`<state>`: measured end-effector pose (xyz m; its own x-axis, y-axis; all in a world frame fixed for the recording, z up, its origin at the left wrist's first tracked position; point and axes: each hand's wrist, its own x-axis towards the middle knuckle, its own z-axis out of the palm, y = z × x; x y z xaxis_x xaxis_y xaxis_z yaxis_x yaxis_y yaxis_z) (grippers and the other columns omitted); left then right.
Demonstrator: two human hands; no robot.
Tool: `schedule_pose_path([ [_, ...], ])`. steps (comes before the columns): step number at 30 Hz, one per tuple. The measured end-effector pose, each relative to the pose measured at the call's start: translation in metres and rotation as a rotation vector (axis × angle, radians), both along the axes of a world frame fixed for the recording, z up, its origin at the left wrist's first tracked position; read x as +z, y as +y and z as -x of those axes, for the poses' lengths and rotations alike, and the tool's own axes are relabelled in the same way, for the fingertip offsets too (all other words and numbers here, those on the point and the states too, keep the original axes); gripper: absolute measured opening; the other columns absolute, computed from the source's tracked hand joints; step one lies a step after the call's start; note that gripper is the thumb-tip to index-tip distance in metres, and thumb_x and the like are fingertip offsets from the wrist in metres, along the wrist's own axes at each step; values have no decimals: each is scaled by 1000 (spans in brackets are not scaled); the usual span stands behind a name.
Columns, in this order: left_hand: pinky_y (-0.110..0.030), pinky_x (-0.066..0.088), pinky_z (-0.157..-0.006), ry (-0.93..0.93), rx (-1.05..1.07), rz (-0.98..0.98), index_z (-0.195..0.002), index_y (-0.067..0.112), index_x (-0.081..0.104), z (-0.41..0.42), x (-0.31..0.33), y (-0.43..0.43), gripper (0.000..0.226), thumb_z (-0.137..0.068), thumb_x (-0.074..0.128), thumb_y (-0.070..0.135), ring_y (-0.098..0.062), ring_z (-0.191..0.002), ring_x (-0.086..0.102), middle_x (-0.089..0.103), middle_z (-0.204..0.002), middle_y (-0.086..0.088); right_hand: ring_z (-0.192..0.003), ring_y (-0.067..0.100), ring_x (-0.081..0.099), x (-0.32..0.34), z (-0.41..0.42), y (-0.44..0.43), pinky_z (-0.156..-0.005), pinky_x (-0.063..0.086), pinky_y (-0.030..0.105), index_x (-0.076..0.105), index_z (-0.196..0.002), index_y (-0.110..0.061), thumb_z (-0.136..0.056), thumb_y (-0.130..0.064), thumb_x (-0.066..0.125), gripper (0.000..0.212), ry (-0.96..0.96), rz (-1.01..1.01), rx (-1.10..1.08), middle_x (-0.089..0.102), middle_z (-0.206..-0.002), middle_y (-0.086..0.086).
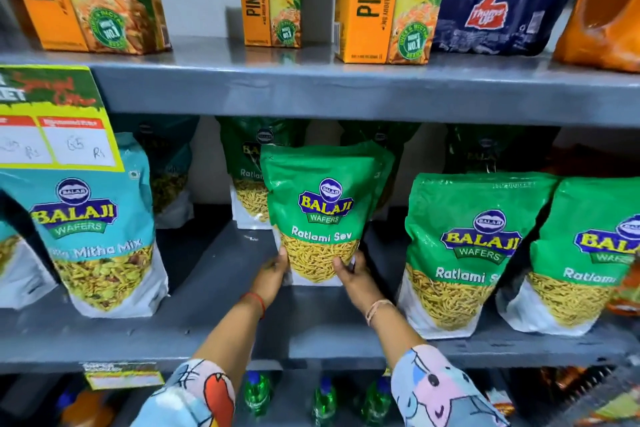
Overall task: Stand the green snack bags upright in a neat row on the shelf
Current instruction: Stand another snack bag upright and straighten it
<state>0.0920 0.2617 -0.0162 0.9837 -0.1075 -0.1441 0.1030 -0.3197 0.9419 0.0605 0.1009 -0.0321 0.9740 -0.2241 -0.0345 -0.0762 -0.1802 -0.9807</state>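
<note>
While I grip its lower corners with both hands, the held green bag (322, 211) stands near the middle of the shelf (207, 333); whether its base rests on the board or hangs just above it, I cannot tell. Left hand (273, 270): thumb pressed on the front at the bottom-left corner, other fingers hidden behind the pouch. Right hand (353, 276): the same pinch at the bottom-right corner. I judge the low grip serves to square the base and steady the pouch upright. It sits further back than the neighbouring green bag (471, 253) and the far-right green bag (585, 263), which stand upright at the front, touching. A rear green bag (246, 163) stands behind it. A gap separates it from the teal bag (97, 229) on the left. In my judgement it needs drawing forward into line.
</note>
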Motion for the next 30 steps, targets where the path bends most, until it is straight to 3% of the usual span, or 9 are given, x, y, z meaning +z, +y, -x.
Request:
schedule_pose_path([
  [3,-27,35,-65,16,16,-22,-58,15,45,19,-3,4,49,-96,29,41,-20,-73,46,48,-62,-1,-122,22,47,-5,22,4,-96,32,26,32,-131,-11,-89,-27,53,49,5,20,-5,51,-126,3],
  [6,-27,30,-78,30,12,-22,-75,14,49,42,-3,7,40,-96,27,40,-19,-82,43,49,-73,-1,-123,23,48,-9,42,7,-101,35,30,34,-130,-15,-88,-30,54,49,-8,34,-20,53,-127,3],
  [10,-29,32,-79,44,-20,-77,-81,13,52,58,-8,14,45,-94,26,47,-25,-88,47,54,-84,-11,-117,15,44,-4,63,10,-95,29,21,32,-132,-13,-90,-27,52,49,-19,48,-13,47,-115,-4],
  [14,-28,31,-79,25,-16,-111,-99,5,60,68,-2,17,52,-95,27,45,-27,-99,51,53,-96,-10,-122,17,42,-5,68,9,-97,27,21,30,-135,-12,-89,-28,53,54,-2,72,-10,48,-130,2],
  [18,-29,33,-96,5,-83,-52,-115,11,55,64,-3,30,35,-91,47,36,-24,-118,48,55,-122,-11,-129,25,40,-5,68,3,-112,29,37,26,-138,-12,-65,-30,77,91,22,88,50,43,-140,9],
  [20,-31,35,-101,12,-100,58,-127,2,43,60,-3,35,53,-81,65,14,-25,-125,46,51,-134,-15,-130,23,37,-3,66,-3,-114,27,40,26,-138,-10,-56,-22,83,101,22,85,78,43,-140,8],
  [23,-28,38,-95,33,-178,131,-125,-1,41,60,7,25,63,-70,68,-11,-18,-114,48,53,-122,-10,-127,24,43,2,62,-15,-111,32,40,36,-133,-7,-58,-11,82,89,18,36,123,49,-135,10],
  [28,-40,43,-101,31,-119,141,-124,-1,43,58,7,27,61,-69,66,-16,-23,-109,52,55,-117,-10,-88,13,64,6,56,-5,-72,52,14,54,-108,-5,-73,12,64,40,-7,-87,152,60,-109,11],
  [30,-39,44,-99,50,-80,148,-122,0,43,53,6,44,60,-69,66,-16,-25,-110,53,57,-118,-13,-84,13,65,3,50,12,-79,54,21,56,-105,-4,-72,15,64,39,-12,-113,147,61,-110,15],
])
